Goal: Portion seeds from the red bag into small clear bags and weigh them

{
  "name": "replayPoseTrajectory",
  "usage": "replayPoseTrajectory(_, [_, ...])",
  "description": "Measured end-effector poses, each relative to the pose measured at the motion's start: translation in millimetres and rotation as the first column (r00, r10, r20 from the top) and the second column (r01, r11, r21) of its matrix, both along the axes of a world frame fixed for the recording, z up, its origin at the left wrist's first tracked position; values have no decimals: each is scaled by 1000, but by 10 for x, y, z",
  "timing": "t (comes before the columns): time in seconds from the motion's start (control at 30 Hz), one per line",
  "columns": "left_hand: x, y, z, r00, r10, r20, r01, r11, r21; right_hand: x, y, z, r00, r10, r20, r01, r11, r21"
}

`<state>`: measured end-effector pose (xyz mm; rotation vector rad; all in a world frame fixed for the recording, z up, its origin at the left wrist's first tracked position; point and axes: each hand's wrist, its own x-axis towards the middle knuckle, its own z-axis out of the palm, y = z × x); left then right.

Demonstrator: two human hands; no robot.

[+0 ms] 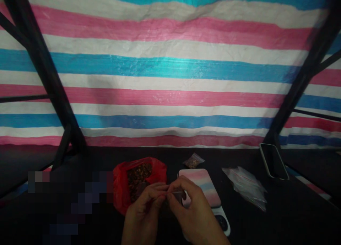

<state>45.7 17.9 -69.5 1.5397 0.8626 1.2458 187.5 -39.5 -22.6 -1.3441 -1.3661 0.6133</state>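
My left hand [146,206] and my right hand [188,202] meet at the middle front, fingertips pinched together. Between them is a small clear plastic bag [178,192], mostly hidden by the fingers. Just behind my left hand, a red plastic bag [120,188] stands open, holding loose brown dried bits [140,174]. Under and beyond my right hand lies a kitchen scale [210,192] with a shiny plate that mirrors the stripes and a white base. A small filled zip bag [193,161] rests behind the scale.
A pile of flat clear zip bags [246,186] lies right of the scale. Farther right, a phone [274,162] leans by a dark frame post [295,95]. Another post [50,85] slants at left. A striped tarp [170,70] hangs behind the black table [239,230].
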Motion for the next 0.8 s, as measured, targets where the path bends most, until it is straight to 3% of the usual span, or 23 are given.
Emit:
replayPoseTrajectory(0.1, [82, -62, -5, 999, -7, -42, 10, 998, 65, 245, -50, 73, 994, -112, 4, 111, 993, 34])
replayPoseTrajectory(0.17, [126, -112, -16, 998, 36, -53, -31, 995, 94, 536, -126, 114, 954, -296, -54, 300, 951, 81])
replayPoseTrajectory(0.23, [138, -138, -30, 992, 109, -61, -101, 987, 122, 883, -246, 130, 805, -564, -183, 591, 789, 167])
replayPoseTrajectory(0.3, [121, -129, -40, 981, 183, -64, -172, 974, 146, 1222, -391, 101, 535, -784, -315, 844, 480, 240])
replayPoseTrajectory(0.33, [109, -114, -43, 973, 222, -61, -212, 966, 149, 1374, -460, 61, 442, -845, -302, 889, 368, 273])
replayPoseTrajectory(0.37, [98, -95, -45, 964, 258, -57, -248, 958, 145, 1509, -520, 5, 379, -888, -259, 904, 296, 307])
replayPoseTrajectory(0.4, [91, -75, -47, 957, 283, -57, -273, 952, 139, 1626, -569, -68, 355, -917, -181, 902, 286, 323])
replayPoseTrajectory(0.43, [89, -55, -50, 952, 299, -58, -289, 948, 136, 1723, -605, -151, 386, -922, -29, 881, 359, 308])
replayPoseTrajectory(0.5, [96, -25, -64, 950, 304, -70, -291, 945, 148, 1858, -640, -322, 503, -819, 276, 801, 562, 207])
replayPoseTrajectory(0.53, [103, -17, -74, 951, 299, -74, -284, 945, 163, 1897, -645, -395, 547, -743, 386, 756, 636, 155])
replayPoseTrajectory(0.57, [110, -12, -86, 951, 300, -73, -283, 942, 183, 1917, -645, -451, 556, -695, 456, 731, 670, 130])
replayPoseTrajectory(0.6, [116, -12, -96, 950, 306, -68, -287, 937, 200, 1919, -640, -486, 548, -670, 500, 719, 683, 129])
replayPoseTrajectory(0.7, [125, -31, -102, 945, 323, -49, -303, 922, 243, 1839, -574, -476, 480, -719, 503, 737, 641, 214])
replayPoseTrajectory(0.8, [149, -66, -71, 941, 339, -23, -319, 905, 281, 1684, -347, -389, 526, -706, 474, 713, 670, 208])
